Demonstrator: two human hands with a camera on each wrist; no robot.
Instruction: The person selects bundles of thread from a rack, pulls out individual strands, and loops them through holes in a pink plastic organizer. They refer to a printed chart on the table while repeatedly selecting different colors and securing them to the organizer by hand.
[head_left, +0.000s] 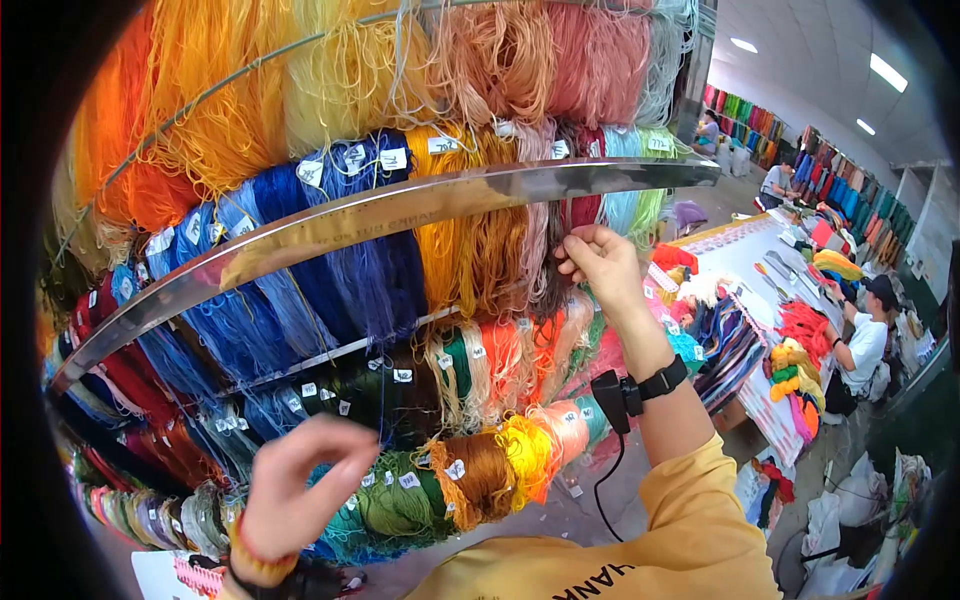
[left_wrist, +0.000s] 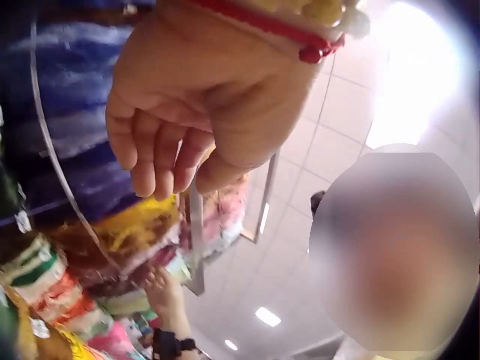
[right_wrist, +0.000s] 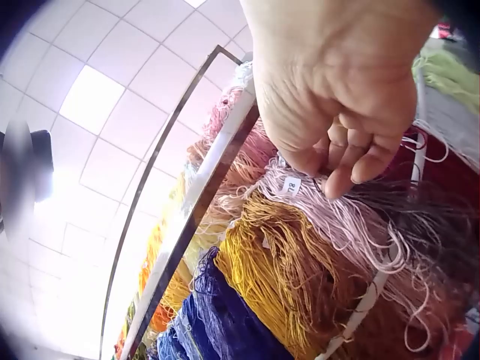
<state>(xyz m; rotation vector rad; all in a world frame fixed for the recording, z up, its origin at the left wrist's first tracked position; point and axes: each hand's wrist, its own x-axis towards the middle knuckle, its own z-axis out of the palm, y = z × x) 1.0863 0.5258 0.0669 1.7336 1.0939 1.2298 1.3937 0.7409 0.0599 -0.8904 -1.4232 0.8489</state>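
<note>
In the head view, the right hand [head_left: 606, 264] reaches to about two o'clock, its thumb and fingers curled together and seemingly pinching the dark brown thread [head_left: 550, 288]. That thread shows just below the metal rail [head_left: 480, 189], with pale pink thread [head_left: 535, 235] beside it at nine o'clock. The left hand [head_left: 300, 490], near seven o'clock, hangs loosely curled around nothing. Picking out strands looks like the step; next probably calls for parting them from their neighbours.
</note>
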